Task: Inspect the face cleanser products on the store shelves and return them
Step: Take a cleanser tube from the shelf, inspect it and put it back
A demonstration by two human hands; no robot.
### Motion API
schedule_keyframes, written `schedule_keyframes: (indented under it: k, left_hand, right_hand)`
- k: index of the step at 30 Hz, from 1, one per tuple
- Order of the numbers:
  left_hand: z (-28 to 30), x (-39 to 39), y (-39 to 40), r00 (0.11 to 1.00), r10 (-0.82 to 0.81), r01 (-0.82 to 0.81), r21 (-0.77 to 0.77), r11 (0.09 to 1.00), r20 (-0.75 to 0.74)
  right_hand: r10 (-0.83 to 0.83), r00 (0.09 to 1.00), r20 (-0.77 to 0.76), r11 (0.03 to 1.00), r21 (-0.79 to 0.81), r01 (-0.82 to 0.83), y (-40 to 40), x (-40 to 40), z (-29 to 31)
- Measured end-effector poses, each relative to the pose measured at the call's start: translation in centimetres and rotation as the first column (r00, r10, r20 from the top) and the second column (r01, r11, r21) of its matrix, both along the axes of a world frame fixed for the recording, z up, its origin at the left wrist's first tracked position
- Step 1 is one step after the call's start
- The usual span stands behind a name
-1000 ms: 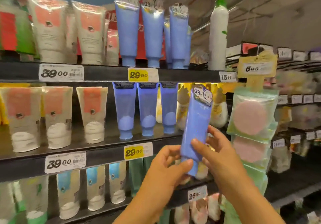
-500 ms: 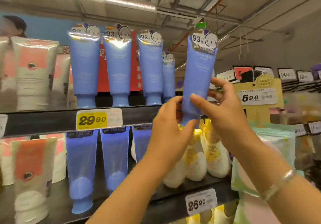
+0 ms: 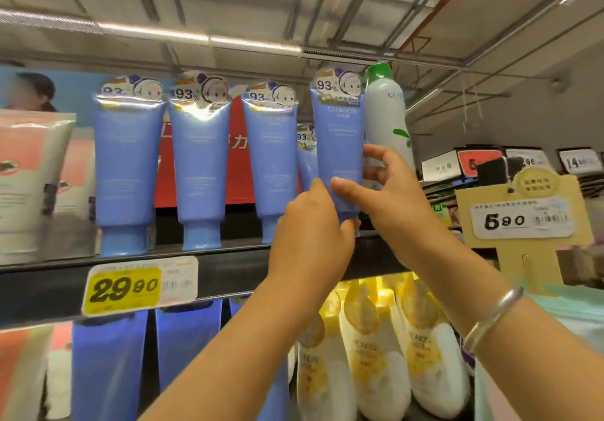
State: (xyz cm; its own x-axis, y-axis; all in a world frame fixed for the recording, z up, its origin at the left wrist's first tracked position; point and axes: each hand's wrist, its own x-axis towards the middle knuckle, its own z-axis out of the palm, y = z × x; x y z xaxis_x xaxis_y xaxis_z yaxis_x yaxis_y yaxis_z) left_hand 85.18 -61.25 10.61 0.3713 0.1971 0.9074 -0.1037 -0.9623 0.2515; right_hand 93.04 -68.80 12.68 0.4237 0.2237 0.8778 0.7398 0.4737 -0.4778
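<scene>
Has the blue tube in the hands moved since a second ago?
Yes. The held blue tube has gone up, from beside the middle shelf to the top shelf, next to the white bottle, above the 29.90 tag.

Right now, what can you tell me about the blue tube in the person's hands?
The held blue tube is glossy soft plastic, standing upright on its cap, with a "93%" cartoon card at its crimped top. The left hand grips its base, the right hand pinches its lower body. It sits over the top shelf, beside a white spray bottle.
</scene>
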Motion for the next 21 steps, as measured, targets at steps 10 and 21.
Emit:
schedule_keyframes:
  k: [10, 21]
  left_hand:
    - [0.3, 1.1, -0.5, 0.982, 0.188, -0.189, -0.045, 0.981, -0.027]
    - [0.4, 2.0, -0.8, 0.932, 0.355, -0.359, -0.059, 0.931, -0.075]
  right_hand:
    - [-0.084, 0.995, -0.063, 0.991, -0.106, 0.077, -0.7, 0.3, -0.4]
    - [-0.363, 0.907, -0.215, 0.930, -0.023, 0.367, -4.0, 0.3, -14.8]
